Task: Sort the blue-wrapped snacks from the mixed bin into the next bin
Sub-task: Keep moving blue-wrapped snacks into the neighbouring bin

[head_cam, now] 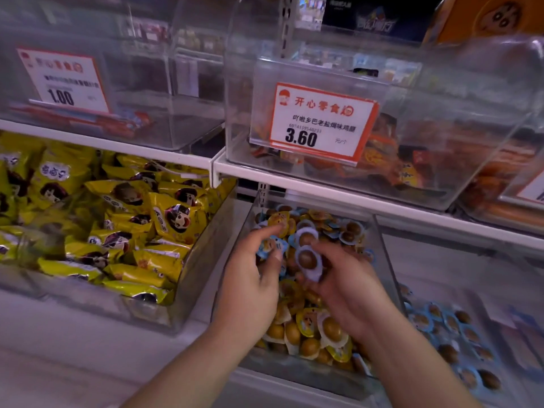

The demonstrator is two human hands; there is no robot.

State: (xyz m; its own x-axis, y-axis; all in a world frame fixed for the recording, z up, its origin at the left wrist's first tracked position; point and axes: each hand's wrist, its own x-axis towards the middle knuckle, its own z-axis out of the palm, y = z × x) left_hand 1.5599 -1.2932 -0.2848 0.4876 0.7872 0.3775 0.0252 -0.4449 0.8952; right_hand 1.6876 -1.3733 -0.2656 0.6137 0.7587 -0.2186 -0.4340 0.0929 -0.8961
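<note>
Item: blue-wrapped snacks (pixel 272 245), single brown eggs sealed in small domed blister packs with flat film rims

Nearest: right hand (pixel 350 293), fingers curled round a joined pair of packs (pixel 307 251), undersides showing; wrap colour cannot be told from this side

Left hand (pixel 253 272), fingers loosely spread over a blue pack, touching or about to pinch; grip not certain

Location: mixed bin (pixel 385 245), blue packs scattered among yellow ones, mostly mid to rear; next bin (pixel 477 328), to the right, holds blue packs already

Handling, judged: light, dome stiff, film slick; pinch the flat rim, or cup the dome

Beyond: price card (pixel 321 122) on the upper shelf
</note>
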